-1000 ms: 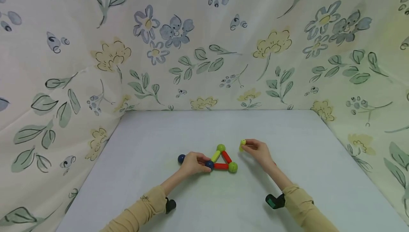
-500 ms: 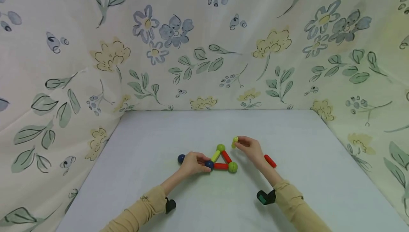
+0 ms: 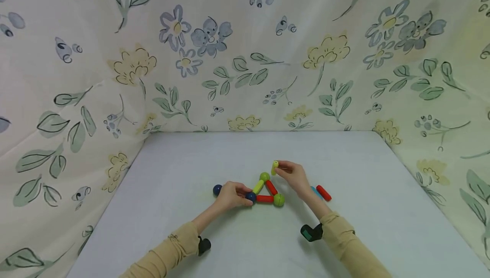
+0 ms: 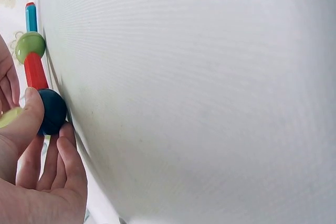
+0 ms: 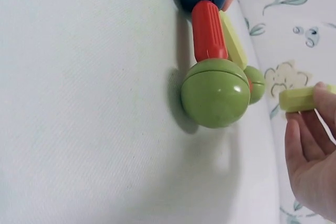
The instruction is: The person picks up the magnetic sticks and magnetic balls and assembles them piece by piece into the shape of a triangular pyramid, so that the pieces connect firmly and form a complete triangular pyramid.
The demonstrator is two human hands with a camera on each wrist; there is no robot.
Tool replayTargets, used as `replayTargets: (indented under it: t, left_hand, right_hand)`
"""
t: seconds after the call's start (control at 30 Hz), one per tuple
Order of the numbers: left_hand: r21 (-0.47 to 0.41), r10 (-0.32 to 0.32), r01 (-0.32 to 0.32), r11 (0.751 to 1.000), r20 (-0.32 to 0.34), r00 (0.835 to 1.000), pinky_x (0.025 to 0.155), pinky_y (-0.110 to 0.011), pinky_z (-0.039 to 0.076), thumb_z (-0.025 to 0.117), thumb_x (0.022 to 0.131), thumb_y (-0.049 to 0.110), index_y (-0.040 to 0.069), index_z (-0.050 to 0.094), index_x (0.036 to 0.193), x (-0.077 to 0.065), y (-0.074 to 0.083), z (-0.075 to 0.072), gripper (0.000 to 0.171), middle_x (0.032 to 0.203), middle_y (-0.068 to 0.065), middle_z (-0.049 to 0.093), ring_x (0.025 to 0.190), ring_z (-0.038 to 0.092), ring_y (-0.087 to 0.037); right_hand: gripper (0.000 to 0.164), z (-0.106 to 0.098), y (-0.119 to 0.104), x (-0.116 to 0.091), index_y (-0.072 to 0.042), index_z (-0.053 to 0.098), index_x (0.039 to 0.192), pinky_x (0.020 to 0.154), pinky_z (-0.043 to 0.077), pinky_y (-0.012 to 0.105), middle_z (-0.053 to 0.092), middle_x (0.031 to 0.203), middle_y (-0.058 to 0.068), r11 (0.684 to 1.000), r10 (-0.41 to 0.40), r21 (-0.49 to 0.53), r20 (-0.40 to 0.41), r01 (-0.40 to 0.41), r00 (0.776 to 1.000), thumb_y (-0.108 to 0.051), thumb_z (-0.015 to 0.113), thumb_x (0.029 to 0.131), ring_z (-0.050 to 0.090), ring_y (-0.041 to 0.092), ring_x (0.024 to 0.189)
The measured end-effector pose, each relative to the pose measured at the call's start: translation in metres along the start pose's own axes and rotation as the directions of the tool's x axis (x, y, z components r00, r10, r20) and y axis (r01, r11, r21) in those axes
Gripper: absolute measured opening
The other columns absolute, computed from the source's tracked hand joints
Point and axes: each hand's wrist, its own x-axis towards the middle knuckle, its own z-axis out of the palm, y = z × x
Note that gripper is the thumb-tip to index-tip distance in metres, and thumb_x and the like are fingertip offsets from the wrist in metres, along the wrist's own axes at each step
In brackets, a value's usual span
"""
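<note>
A flat triangle of rods and balls lies on the white table. Its left corner is a dark blue ball [image 3: 251, 197], which my left hand [image 3: 231, 196] grips between thumb and fingers. A green ball [image 3: 279, 200] forms the near right corner and another green ball [image 3: 264, 177] the far one. Two sides are red rods [image 5: 209, 31]; the third is a yellow-green rod [image 3: 258, 187]. Above and just right of the far corner, my right hand [image 3: 295, 177] pinches a loose yellow-green rod [image 5: 298, 99], tilted nearly upright and apart from the triangle.
Another dark blue ball [image 3: 217, 190] lies left of my left hand, partly hidden by it. To the right, beyond my right wrist, lie a loose red rod [image 3: 323, 193] and a partly covered light blue rod [image 3: 317, 193]. Floral cloth [image 3: 245, 65] hangs behind the table.
My right hand has moved left and slightly away from me with the yellow-green rod, uncovering the loose red rod and part of the light blue one. My left hand stays in place.
</note>
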Motion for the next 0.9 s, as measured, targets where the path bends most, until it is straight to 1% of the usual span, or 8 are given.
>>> replayTargets:
  t: [0.2, 0.37, 0.63, 0.8, 0.9]
  left_hand:
    - [0.007, 0.002, -0.002, 1.0, 0.007, 1.0, 0.065, -0.02, 0.052, 0.084, 0.068, 0.006, 0.002, 0.073, 0.097, 0.0, 0.0, 0.0, 0.032, 0.089, -0.01, 0.072, 0.072, 0.061, -0.009]
    - [0.004, 0.002, -0.002, 1.0, 0.01, 1.0, 0.064, -0.019, 0.051, 0.084, 0.068, 0.007, 0.003, 0.074, 0.097, 0.001, -0.001, 0.0, 0.032, 0.089, -0.009, 0.072, 0.072, 0.061, -0.009]
    - [0.003, 0.005, -0.005, 1.0, 0.017, 1.0, 0.063, -0.018, 0.051, 0.084, 0.068, 0.007, 0.002, 0.073, 0.098, 0.001, -0.001, 0.0, 0.032, 0.089, -0.009, 0.072, 0.072, 0.061, -0.008]
    - [0.006, 0.005, -0.005, 1.0, 0.014, 1.0, 0.063, -0.019, 0.05, 0.084, 0.068, 0.007, 0.002, 0.073, 0.098, 0.001, 0.0, 0.0, 0.032, 0.089, -0.009, 0.072, 0.072, 0.06, -0.009]
    - [0.008, 0.002, -0.002, 1.0, 0.01, 1.0, 0.064, -0.019, 0.05, 0.084, 0.068, 0.007, 0.002, 0.073, 0.097, 0.001, 0.0, 0.0, 0.032, 0.088, -0.009, 0.072, 0.072, 0.06, -0.009]
  right_hand:
    - [0.037, 0.009, -0.006, 0.003, -0.007, 0.06, 0.126, 0.097, 0.05, 0.039, 0.062, 0.124, 0.014, 1.0, -0.004, -0.001, 0.015, 0.004, 1.0, -0.019, 0.063, 0.092, 0.059, 0.028, 0.112]
    - [0.035, 0.016, -0.007, 0.004, -0.008, 0.061, 0.125, 0.096, 0.05, 0.038, 0.063, 0.123, 0.013, 1.0, -0.001, -0.01, 0.022, 0.001, 1.0, -0.018, 0.063, 0.091, 0.06, 0.028, 0.111]
    - [0.033, 0.023, -0.003, 0.007, -0.007, 0.063, 0.122, 0.093, 0.052, 0.036, 0.065, 0.12, 0.013, 0.999, -0.024, -0.021, 0.021, 0.024, 0.999, -0.018, 0.065, 0.09, 0.061, 0.027, 0.108]
    - [0.033, 0.026, -0.001, 0.008, -0.007, 0.063, 0.122, 0.093, 0.052, 0.037, 0.066, 0.118, 0.013, 1.0, -0.021, -0.016, 0.014, 0.021, 1.0, -0.016, 0.065, 0.09, 0.061, 0.027, 0.108]
    - [0.033, 0.026, -0.001, 0.009, -0.007, 0.063, 0.122, 0.093, 0.052, 0.036, 0.066, 0.118, 0.013, 0.999, -0.023, -0.031, 0.008, 0.023, 1.0, -0.016, 0.065, 0.09, 0.061, 0.027, 0.108]
